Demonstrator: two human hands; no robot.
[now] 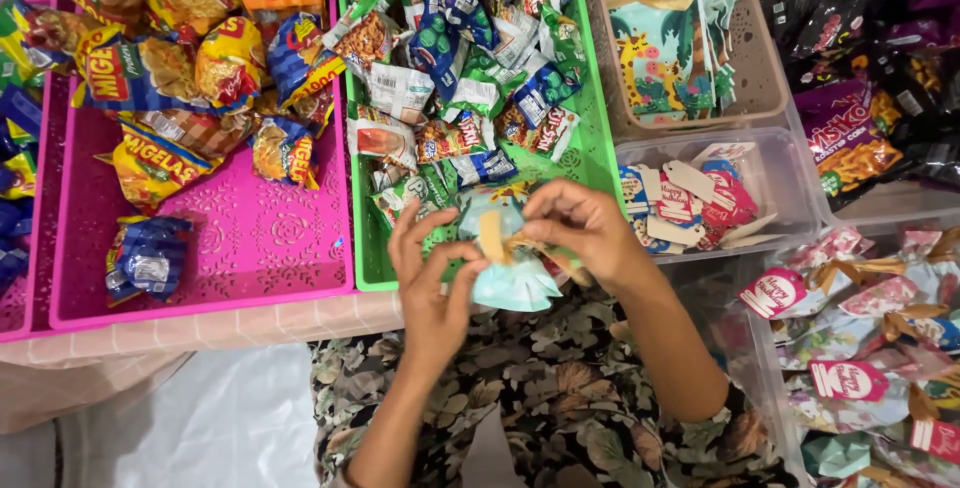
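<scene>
A small light-blue paper gift bag (512, 283) is held between both hands above my lap, its top gathered. My left hand (432, 283) grips the bag's left side with fingers curled around the neck. My right hand (580, 226) pinches a tan ribbon or tie (493, 238) at the bag's gathered top. Both hands hover over the front edge of a green tray (596, 138) heaped with small snack packets (455, 58).
A pink tray (250, 248) at left holds noodle and snack packets (160, 58). A beige basket (755, 88) holds folded printed bags. A clear box (790, 198) contains paper tags. Finished tied bags (880, 338) fill a bin at right. Dark snack packs (860, 138) lie beyond.
</scene>
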